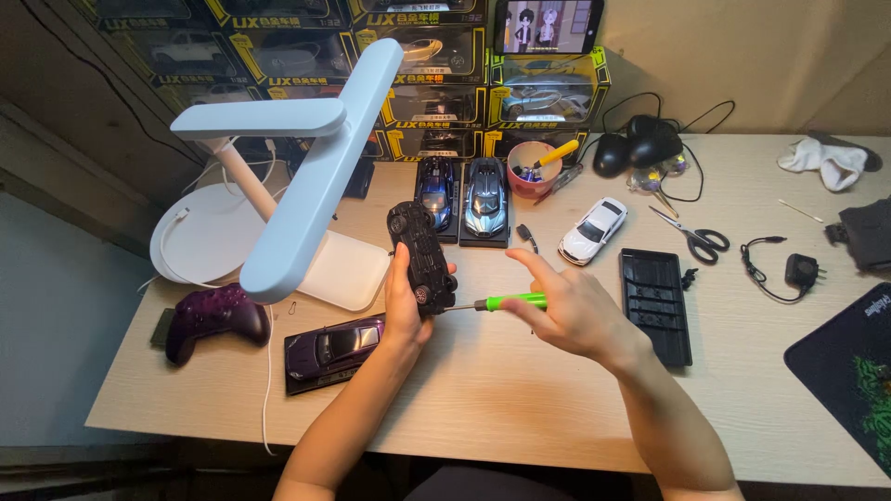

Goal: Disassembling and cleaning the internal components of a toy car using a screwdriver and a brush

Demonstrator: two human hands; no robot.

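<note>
Head view over a pale wooden desk (520, 408). The left hand (401, 301) is wrapped around a black toy car (422, 255), held above the desk with its underside turned up and its length running away from the viewer. The right hand (566, 311) is closed on the green handle of a screwdriver (492, 302); the thin metal shaft lies level and its tip meets the near end of the black toy car, though the exact point of contact is too small to make out.

Just below the left hand, a dark purple toy car (334, 348) sits on a dark base on the desk. Left of it lies a purple game controller (213, 315). A white desk lamp (306, 158) reaches over the left part of the desk. Behind the hands stand a dark blue toy car (435, 190) and a silver-blue toy car (485, 195), side by side on bases. A white toy car (594, 229) rests to their right, with a black tray (655, 301) and scissors (691, 234) farther right. A pink cup (534, 169) stands behind.
</note>
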